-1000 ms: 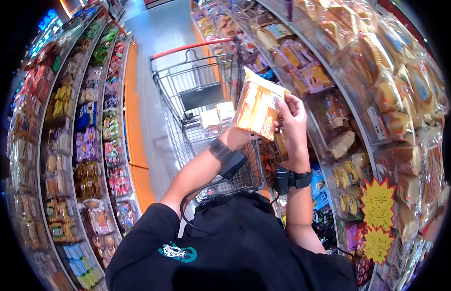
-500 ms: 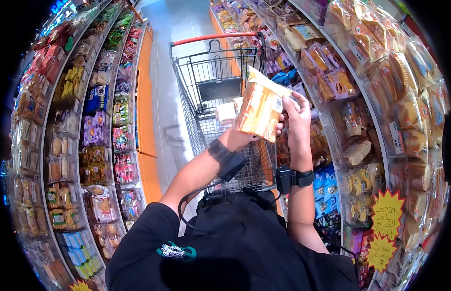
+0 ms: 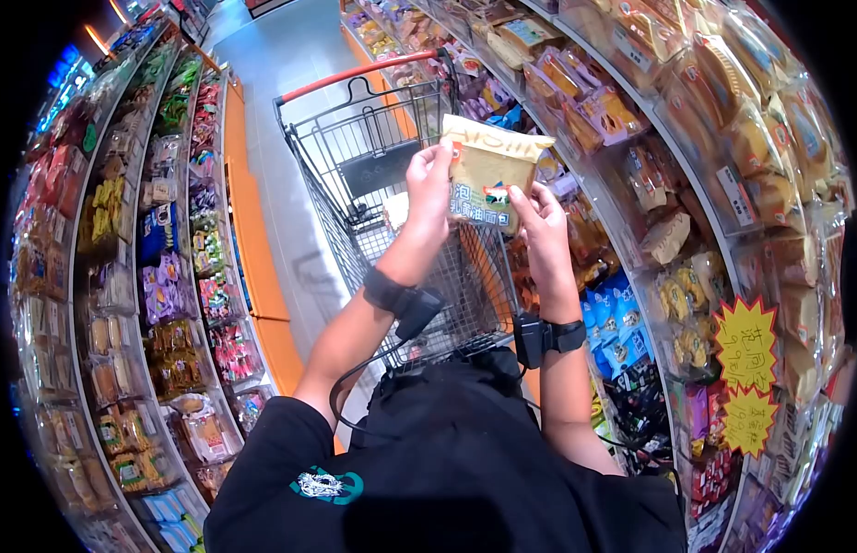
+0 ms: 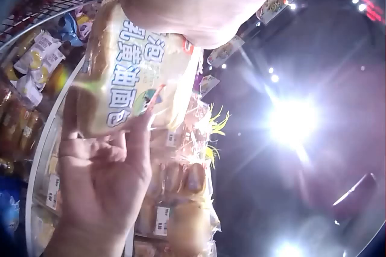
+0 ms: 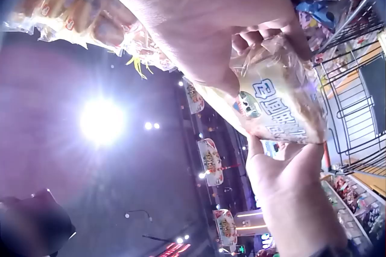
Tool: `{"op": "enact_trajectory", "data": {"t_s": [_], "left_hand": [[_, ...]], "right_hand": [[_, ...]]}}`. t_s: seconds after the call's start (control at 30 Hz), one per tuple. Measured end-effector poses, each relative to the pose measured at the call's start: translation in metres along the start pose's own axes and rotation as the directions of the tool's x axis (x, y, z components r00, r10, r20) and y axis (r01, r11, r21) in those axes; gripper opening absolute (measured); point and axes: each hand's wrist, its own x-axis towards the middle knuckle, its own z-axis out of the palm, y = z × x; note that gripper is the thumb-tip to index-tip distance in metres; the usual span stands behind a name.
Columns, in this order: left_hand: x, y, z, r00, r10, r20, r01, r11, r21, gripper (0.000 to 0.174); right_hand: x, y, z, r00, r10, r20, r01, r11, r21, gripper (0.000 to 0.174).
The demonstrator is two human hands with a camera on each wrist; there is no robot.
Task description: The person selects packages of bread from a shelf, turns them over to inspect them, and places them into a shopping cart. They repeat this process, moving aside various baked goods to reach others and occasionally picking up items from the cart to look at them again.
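Bread (image 3: 488, 173) between the left hand (image 3: 428, 191) and the right hand (image 3: 545, 229), pinched by both, should probably be gripped only lightly to stay uncrushed.

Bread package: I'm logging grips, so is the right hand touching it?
Touching: the head view shows the right hand pinching the bread package, thumb on its front.

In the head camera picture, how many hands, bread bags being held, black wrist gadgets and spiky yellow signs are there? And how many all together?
Left hand plus right hand: 2
Held bread bag: 1
Black wrist gadgets: 2
Spiky yellow signs: 2
Total: 7
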Motion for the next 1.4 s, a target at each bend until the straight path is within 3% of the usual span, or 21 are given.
{"op": "enact_trajectory", "data": {"t_s": [0.17, 0.3, 0.37, 0.43, 0.47, 0.5, 0.53, 0.6, 0.63, 0.83, 0.97, 1.1, 1.2, 1.4], "left_hand": [[0.003, 0.013, -0.013, 0.976, -0.105, 0.192, 0.104, 0.995, 0.016, 0.034], [0.005, 0.004, -0.019, 0.941, -0.219, 0.259, 0.174, 0.967, 0.187, 0.038], [0.007, -0.006, -0.028, 0.923, -0.274, 0.27, 0.186, 0.933, 0.309, 0.04], [0.0, -0.015, -0.03, 0.904, -0.258, 0.341, 0.163, 0.946, 0.281, 0.043], [0.001, -0.021, -0.033, 0.869, -0.329, 0.37, 0.237, 0.932, 0.274, 0.044], [0.006, -0.041, -0.042, 0.868, -0.308, 0.39, 0.236, 0.946, 0.221, 0.046], [-0.002, -0.035, -0.037, 0.832, -0.374, 0.41, 0.301, 0.925, 0.234, 0.046], [-0.002, -0.038, -0.04, 0.759, -0.451, 0.469, 0.368, 0.892, 0.261, 0.046], [-0.004, -0.04, -0.04, 0.772, -0.431, 0.466, 0.353, 0.902, 0.248, 0.045], [-0.01, -0.039, -0.064, 0.586, -0.638, 0.5, 0.497, 0.77, 0.4, 0.046], [-0.014, -0.038, -0.077, 0.702, -0.537, 0.467, 0.393, 0.84, 0.375, 0.045], [-0.017, -0.032, -0.08, 0.76, -0.464, 0.456, 0.385, 0.886, 0.26, 0.045], [-0.023, -0.019, -0.078, 0.739, -0.526, 0.42, 0.44, 0.85, 0.29, 0.045], [-0.023, -0.026, -0.088, 0.753, -0.497, 0.431, 0.396, 0.866, 0.307, 0.045]], "right_hand": [[-0.003, 0.02, -0.01, 0.995, 0.093, -0.041, -0.084, 0.98, 0.182, 0.034], [-0.009, 0.025, -0.007, 0.982, 0.106, -0.156, -0.051, 0.945, 0.324, 0.027], [-0.01, 0.026, -0.01, 0.982, 0.099, -0.158, -0.044, 0.947, 0.319, 0.027], [-0.01, 0.037, -0.018, 0.972, 0.081, -0.219, -0.031, 0.974, 0.225, 0.024], [-0.006, 0.051, -0.024, 0.96, 0.072, -0.272, -0.013, 0.977, 0.214, 0.022], [-0.01, 0.043, -0.023, 0.953, 0.051, -0.297, -0.01, 0.99, 0.137, 0.021], [-0.004, 0.059, -0.033, 0.963, 0.082, -0.256, -0.065, 0.995, 0.076, 0.03], [-0.004, 0.051, -0.032, 0.971, 0.101, -0.217, -0.077, 0.99, 0.115, 0.034], [-0.004, 0.051, -0.03, 0.976, 0.105, -0.189, -0.079, 0.987, 0.138, 0.035], [-0.001, 0.06, -0.028, 0.961, 0.1, -0.259, -0.08, 0.993, 0.086, 0.035], [0.002, 0.064, -0.018, 0.968, 0.132, -0.213, -0.092, 0.978, 0.189, 0.034], [-0.006, 0.049, -0.005, 0.963, 0.163, -0.217, -0.143, 0.984, 0.101, 0.041], [-0.007, 0.049, -0.002, 0.95, 0.145, -0.277, -0.112, 0.985, 0.131, 0.062], [-0.011, 0.051, -0.002, 0.936, 0.167, -0.309, -0.143, 0.985, 0.099, 0.063]]}}
